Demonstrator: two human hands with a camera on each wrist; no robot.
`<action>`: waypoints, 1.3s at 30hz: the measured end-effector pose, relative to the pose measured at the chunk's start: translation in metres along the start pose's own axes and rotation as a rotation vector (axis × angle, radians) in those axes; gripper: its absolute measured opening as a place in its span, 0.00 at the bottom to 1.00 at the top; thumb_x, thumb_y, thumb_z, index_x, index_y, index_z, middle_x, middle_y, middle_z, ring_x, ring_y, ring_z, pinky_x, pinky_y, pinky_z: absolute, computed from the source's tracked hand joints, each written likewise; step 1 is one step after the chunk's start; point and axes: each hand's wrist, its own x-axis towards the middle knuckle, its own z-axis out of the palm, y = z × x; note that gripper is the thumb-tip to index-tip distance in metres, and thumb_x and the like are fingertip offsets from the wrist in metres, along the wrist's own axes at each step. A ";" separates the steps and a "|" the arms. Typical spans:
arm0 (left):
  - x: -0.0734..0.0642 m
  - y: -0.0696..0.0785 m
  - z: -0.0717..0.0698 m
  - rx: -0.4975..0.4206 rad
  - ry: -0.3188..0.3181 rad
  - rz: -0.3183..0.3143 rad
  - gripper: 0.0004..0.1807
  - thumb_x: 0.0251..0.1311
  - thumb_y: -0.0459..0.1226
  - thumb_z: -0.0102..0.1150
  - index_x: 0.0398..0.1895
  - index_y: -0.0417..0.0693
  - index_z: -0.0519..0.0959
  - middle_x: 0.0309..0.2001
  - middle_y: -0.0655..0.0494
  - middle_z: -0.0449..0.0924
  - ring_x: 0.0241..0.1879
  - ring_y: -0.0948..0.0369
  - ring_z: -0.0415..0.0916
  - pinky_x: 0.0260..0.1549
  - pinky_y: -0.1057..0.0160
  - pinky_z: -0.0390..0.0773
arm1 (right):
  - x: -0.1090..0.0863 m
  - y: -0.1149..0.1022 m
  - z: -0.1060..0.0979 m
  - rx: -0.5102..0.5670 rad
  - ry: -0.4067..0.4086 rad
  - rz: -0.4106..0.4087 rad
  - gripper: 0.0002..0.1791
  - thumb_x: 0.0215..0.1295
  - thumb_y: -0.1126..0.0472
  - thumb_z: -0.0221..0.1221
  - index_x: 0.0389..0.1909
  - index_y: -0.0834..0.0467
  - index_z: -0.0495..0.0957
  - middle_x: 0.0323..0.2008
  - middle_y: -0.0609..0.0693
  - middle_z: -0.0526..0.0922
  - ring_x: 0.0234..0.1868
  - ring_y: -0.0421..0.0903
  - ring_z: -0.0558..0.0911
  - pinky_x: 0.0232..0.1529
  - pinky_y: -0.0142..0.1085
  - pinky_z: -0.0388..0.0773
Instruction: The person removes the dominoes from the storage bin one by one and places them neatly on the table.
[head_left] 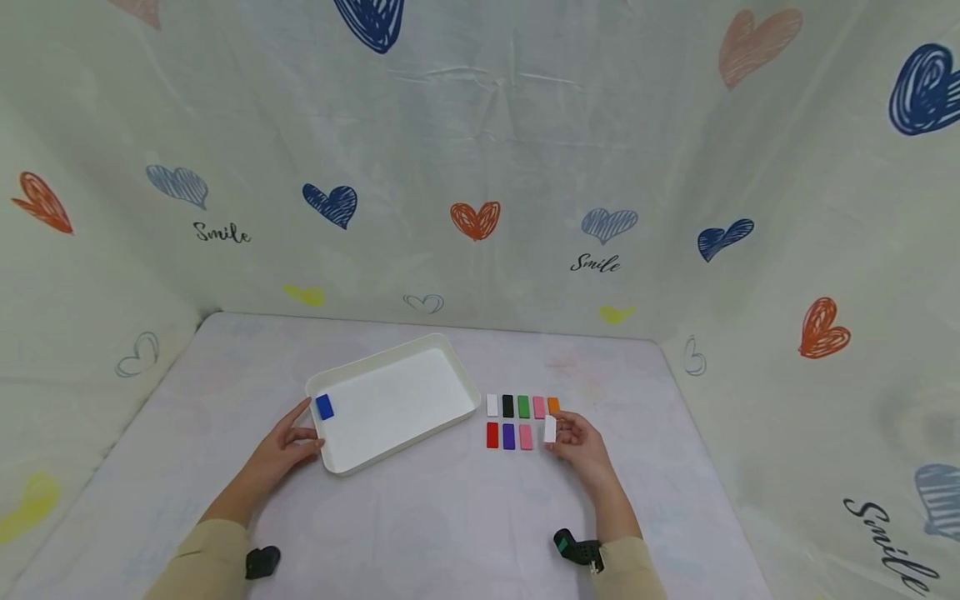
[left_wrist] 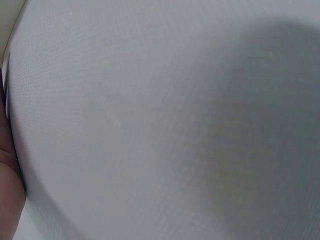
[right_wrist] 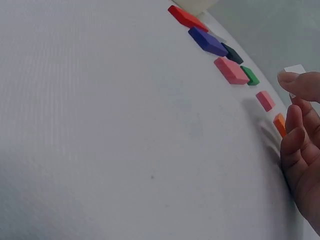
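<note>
A white tray lies slanted on the table, with one blue block at its left end. My left hand touches the tray's left rim with its index finger and thumb. In the left wrist view only part of this hand shows at the left edge. Between thumb and fingers, my right hand pinches a small white block, held at the right end of two rows of coloured blocks. The orange block is partly hidden behind the fingers. A pink block lies to the left of that hand.
The front row also has a red block and a purple block. Behind them lie another white block, a black block, a green block and a second pink block. A heart-printed curtain encloses the table.
</note>
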 end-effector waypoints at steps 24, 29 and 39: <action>0.000 -0.001 -0.002 -0.046 -0.023 0.023 0.51 0.62 0.38 0.65 0.79 0.51 0.40 0.51 0.39 0.73 0.35 0.63 0.79 0.38 0.70 0.78 | 0.007 0.002 0.003 -0.155 -0.049 -0.004 0.27 0.49 0.77 0.69 0.53 0.63 0.78 0.38 0.55 0.75 0.30 0.44 0.71 0.28 0.28 0.74; 0.000 -0.001 -0.002 -0.034 -0.024 0.018 0.51 0.62 0.39 0.65 0.79 0.51 0.40 0.52 0.37 0.72 0.35 0.62 0.79 0.38 0.70 0.78 | 0.007 0.002 0.003 -0.204 -0.045 -0.017 0.27 0.48 0.76 0.70 0.52 0.63 0.79 0.37 0.54 0.74 0.29 0.45 0.70 0.26 0.29 0.72; 0.000 0.000 -0.002 -0.022 -0.020 0.012 0.51 0.62 0.40 0.65 0.79 0.50 0.40 0.52 0.39 0.73 0.36 0.62 0.79 0.39 0.71 0.78 | 0.008 0.003 0.002 -0.269 -0.056 -0.038 0.26 0.48 0.74 0.71 0.52 0.63 0.80 0.35 0.53 0.74 0.28 0.45 0.69 0.25 0.29 0.69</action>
